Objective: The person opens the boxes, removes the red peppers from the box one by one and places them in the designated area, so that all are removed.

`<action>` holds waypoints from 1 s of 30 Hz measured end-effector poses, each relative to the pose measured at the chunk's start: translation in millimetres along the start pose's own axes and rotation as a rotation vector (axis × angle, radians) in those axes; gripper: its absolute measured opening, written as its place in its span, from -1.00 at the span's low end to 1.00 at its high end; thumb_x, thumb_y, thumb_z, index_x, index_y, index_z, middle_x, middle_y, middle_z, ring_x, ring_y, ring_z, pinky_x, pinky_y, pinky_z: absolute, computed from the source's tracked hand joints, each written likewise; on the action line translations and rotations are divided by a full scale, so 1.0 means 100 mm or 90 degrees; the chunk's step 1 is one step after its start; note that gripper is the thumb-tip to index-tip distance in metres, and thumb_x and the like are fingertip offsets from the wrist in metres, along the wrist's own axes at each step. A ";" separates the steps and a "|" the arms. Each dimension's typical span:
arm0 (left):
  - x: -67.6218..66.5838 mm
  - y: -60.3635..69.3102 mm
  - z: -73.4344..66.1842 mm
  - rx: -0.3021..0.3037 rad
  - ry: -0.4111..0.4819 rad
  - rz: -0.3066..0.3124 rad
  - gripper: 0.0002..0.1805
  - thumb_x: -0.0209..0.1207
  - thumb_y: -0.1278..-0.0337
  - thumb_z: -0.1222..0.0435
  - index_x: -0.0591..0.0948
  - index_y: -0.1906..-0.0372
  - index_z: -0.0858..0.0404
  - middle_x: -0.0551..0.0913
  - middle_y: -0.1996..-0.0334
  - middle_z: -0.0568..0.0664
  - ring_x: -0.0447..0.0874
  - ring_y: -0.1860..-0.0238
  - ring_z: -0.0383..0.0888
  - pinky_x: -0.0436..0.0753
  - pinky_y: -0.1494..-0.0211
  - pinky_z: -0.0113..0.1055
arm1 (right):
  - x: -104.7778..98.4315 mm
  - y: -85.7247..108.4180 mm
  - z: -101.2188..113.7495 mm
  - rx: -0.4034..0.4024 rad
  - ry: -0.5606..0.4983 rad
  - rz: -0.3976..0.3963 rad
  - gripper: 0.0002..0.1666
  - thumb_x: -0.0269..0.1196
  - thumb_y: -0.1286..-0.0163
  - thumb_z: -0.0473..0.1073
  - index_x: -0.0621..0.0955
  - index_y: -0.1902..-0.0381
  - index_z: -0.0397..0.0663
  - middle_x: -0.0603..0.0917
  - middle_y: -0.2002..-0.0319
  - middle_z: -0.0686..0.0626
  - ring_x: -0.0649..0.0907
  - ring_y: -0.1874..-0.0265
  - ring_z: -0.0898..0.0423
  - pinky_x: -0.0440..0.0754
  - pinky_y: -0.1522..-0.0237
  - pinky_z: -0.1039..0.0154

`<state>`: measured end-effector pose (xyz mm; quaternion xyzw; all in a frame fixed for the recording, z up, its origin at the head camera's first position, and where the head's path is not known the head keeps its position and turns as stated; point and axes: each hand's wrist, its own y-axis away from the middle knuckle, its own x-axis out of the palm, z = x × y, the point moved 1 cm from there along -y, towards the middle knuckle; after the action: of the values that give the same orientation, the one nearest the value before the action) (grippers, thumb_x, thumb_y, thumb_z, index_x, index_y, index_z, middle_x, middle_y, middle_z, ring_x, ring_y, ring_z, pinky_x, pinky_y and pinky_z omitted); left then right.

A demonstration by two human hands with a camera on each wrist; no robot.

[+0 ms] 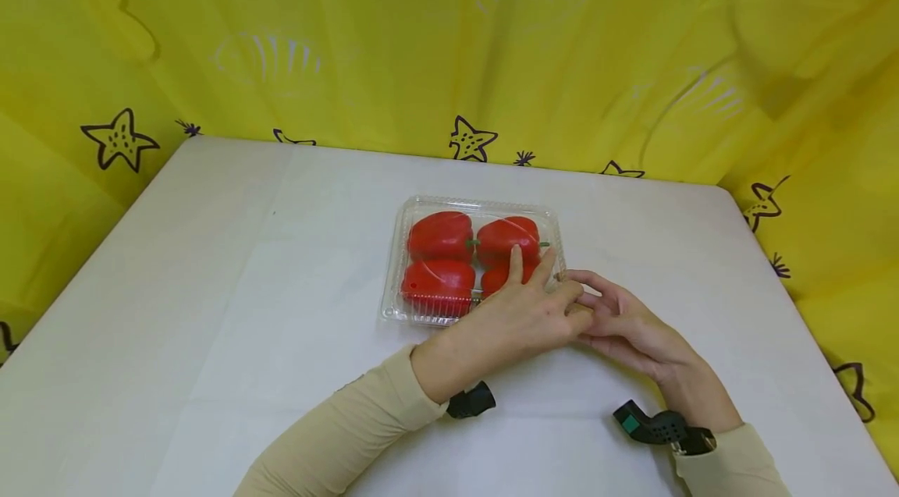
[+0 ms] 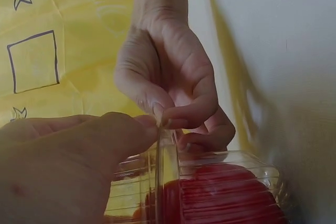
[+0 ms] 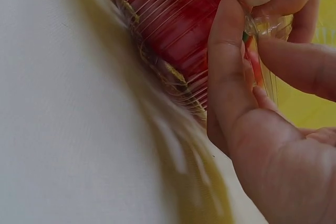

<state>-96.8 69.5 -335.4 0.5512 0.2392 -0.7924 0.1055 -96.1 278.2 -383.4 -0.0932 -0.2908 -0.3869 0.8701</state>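
A clear plastic clamshell box (image 1: 393, 302) with its lid down lies on the table, with red bell peppers (image 1: 438, 236) inside. The one at the lower right is partly covered by my left hand (image 1: 516, 317). That hand reaches across the box, two fingers spread over the lid, while its thumb side pinches the rim at the right edge. My right hand (image 1: 632, 333) comes from the right and pinches the same rim between thumb and fingers. In the left wrist view, the fingertips of both hands meet at the upright rim (image 2: 167, 166) of the box.
A white-covered table (image 1: 211, 263) extends around the box. Behind and beside it hangs a yellow curtain (image 1: 393, 37) with starfish drawings. Dark wrist cameras sit under the left sleeve (image 1: 351, 419) and on the right wrist.
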 end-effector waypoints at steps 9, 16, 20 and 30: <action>0.05 0.00 -0.05 0.016 -0.077 -0.047 -0.77 -0.17 -0.52 0.32 0.52 0.13 0.05 0.62 0.08 -0.07 0.49 -0.30 0.32 0.60 -0.10 0.27 | 0.03 0.01 0.00 -0.004 0.035 -0.020 -0.30 -0.15 -0.37 -0.65 0.27 -0.36 0.00 0.60 -0.03 0.06 0.60 0.08 0.19 0.63 -0.01 0.38; -0.02 -0.02 -0.02 0.022 -0.027 -0.021 -0.81 -0.14 -0.55 0.25 0.47 -0.03 0.13 0.58 0.04 -0.04 0.45 -0.33 0.33 0.56 -0.16 0.29 | 0.14 -0.05 0.02 0.017 0.136 -0.116 -0.43 -0.01 -0.41 -0.53 0.24 -0.26 0.03 0.61 0.16 0.14 0.58 0.22 0.25 0.60 0.09 0.39; -0.06 -0.03 0.01 0.003 0.050 0.040 -0.78 -0.04 -0.51 0.19 0.48 -0.12 0.07 0.54 -0.11 -0.06 0.35 -0.41 0.30 0.47 -0.30 0.28 | 0.16 -0.04 0.03 0.016 0.131 -0.114 -0.44 -0.02 -0.43 -0.53 0.21 -0.29 -0.04 0.57 0.10 0.11 0.58 0.18 0.24 0.61 0.06 0.39; -0.07 0.03 0.11 -0.084 0.170 0.066 -0.32 0.22 -0.26 -0.04 0.30 -0.41 0.01 0.32 -0.44 -0.06 0.22 -0.50 0.02 0.26 -0.51 0.16 | 0.14 -0.02 0.07 0.009 0.127 -0.104 -0.45 -0.05 -0.45 -0.54 0.26 -0.31 -0.07 0.58 0.08 0.05 0.62 0.20 0.17 0.68 0.05 0.30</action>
<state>-101.7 60.9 -326.4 0.6553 0.2739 -0.6879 0.1494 -93.2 270.2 -369.8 -0.0241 -0.2123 -0.4619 0.8608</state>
